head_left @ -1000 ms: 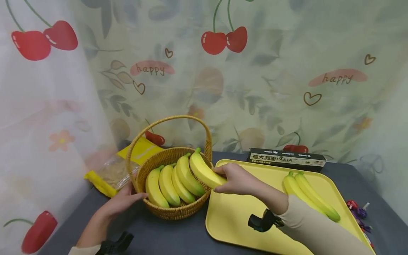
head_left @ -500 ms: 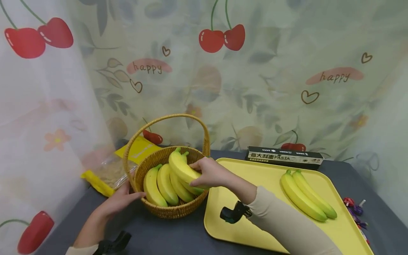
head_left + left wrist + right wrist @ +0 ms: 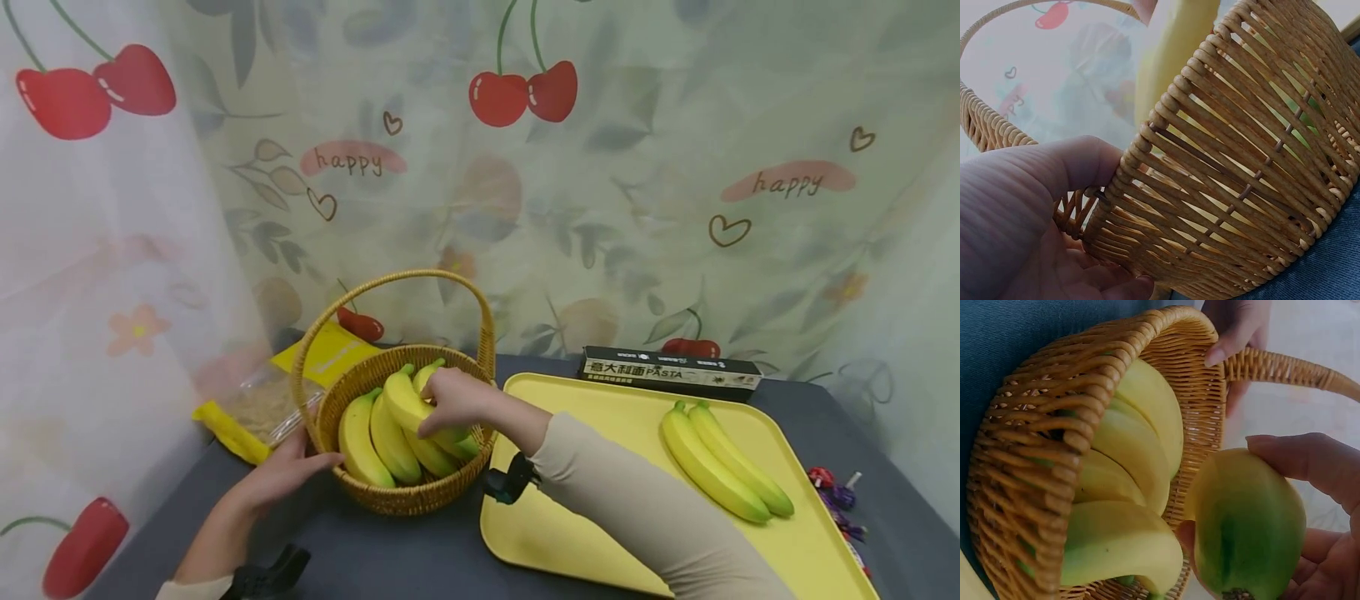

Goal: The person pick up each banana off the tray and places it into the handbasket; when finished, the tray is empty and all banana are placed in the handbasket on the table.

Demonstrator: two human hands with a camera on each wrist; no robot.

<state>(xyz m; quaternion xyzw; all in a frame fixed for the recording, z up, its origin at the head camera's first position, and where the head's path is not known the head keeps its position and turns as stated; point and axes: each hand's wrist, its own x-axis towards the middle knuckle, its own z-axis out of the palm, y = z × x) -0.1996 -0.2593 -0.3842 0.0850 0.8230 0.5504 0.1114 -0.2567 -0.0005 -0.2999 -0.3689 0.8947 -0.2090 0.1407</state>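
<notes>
A wicker basket point(image 3: 408, 500) with a tall arched handle stands on the table, several yellow bananas point(image 3: 362, 442) lying side by side in it. My left hand point(image 3: 288, 471) grips the basket's left rim; the left wrist view shows the thumb point(image 3: 1079, 162) over the rim and fingers outside against the weave. Above the bananas inside, my right hand point(image 3: 461, 400) holds one banana point(image 3: 403, 404) from the top. In the right wrist view this banana point(image 3: 1247, 519) points its green tip at the camera, between thumb and fingers. Whether it touches those below cannot be told.
Right of the basket lies a yellow tray point(image 3: 570, 525) bearing two bananas point(image 3: 723, 467). A black PASTA box point(image 3: 671, 372) stands behind it. Wrapped lollipops point(image 3: 840, 500) lie along its right side. A yellow-and-clear bag point(image 3: 258, 408) sits behind the basket's left side.
My right hand has carried its banana leftward from the basket's right rim to over the bananas inside, and lowered it a little. The left hand keeps its grip on the rim.
</notes>
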